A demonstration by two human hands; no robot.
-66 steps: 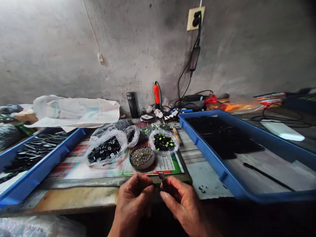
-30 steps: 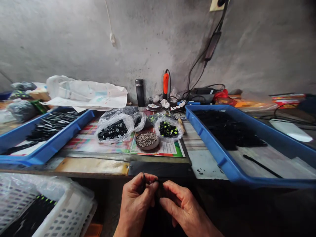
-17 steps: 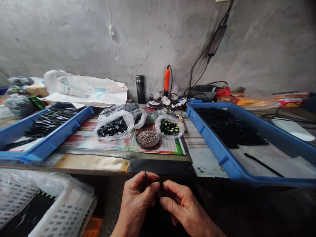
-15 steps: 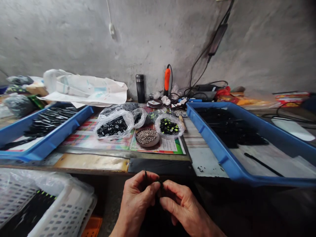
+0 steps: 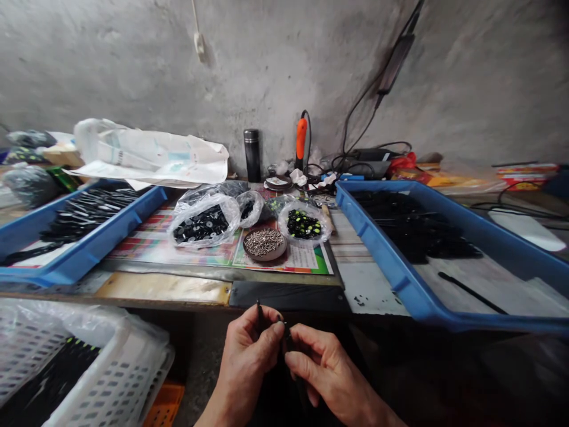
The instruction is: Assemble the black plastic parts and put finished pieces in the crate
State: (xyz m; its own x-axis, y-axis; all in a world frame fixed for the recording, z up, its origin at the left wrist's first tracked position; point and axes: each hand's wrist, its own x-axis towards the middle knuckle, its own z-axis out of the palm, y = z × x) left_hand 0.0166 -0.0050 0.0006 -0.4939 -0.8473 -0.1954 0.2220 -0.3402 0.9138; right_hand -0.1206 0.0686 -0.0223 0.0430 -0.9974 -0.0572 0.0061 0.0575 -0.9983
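Note:
Just off the table's front edge, my two hands are close together. My left hand [image 5: 251, 350] is closed, pinching a thin black piece [image 5: 259, 308] whose narrow tip sticks up past the fingers. Thumb and forefinger of my right hand [image 5: 331, 365] are closed on a small black part [image 5: 287, 333] right beside the left thumb. Whether the two black parts are joined is hidden by the fingers and the dark background. Beyond the hands stands a round dish [image 5: 267, 256] of small silver metal pins, apart from both.
Behind the dish are plastic bags of black discs [image 5: 202, 228] and black-and-yellow parts [image 5: 304, 225]. Blue trays holding long black pieces stand left [image 5: 84, 264] and right [image 5: 377, 240]. A white basket [image 5: 120, 367] is at lower left. An orange-handled tool [image 5: 301, 142] stands by the wall.
The hands stay together in nearly the same place. The left thumb and the black pieces have shifted slightly up and left, and the view has tilted a little.

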